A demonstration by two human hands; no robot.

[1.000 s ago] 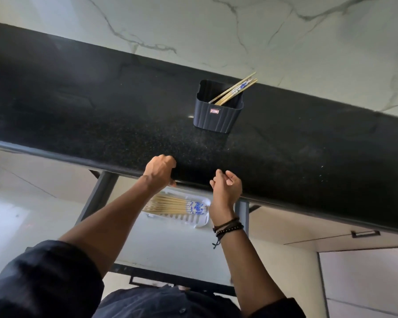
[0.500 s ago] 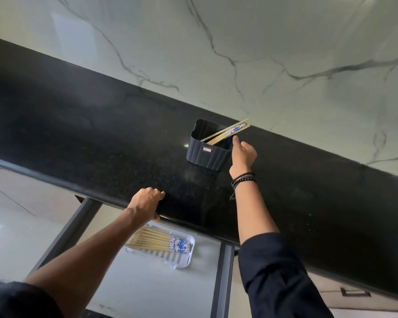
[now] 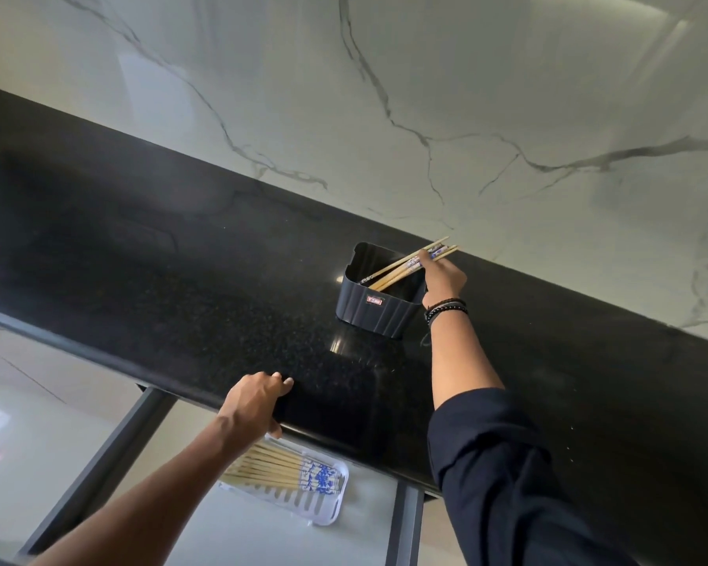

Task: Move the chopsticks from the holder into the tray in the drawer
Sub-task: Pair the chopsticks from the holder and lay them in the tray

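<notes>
Looking down past our sleeves, nearest us is the open drawer (image 3: pixel 238 537) with one white slotted tray (image 3: pixel 328 510) holding a bundle of chopsticks already in the tray (image 3: pixel 274 472), too bunched to count properly. Our left hand (image 3: pixel 256 404) is curled over the black counter (image 3: pixel 140 279) edge, gripping just that and partly covering the tray. Further back sits one dark ribbed holder (image 3: pixel 375 316) with three or four remaining chopsticks (image 3: pixel 401 266) leaning out. Our right hand (image 3: pixel 442 279) is pinched around their upper ends, beside the holder. Marble wall (image 3: pixel 426 75) behind.
</notes>
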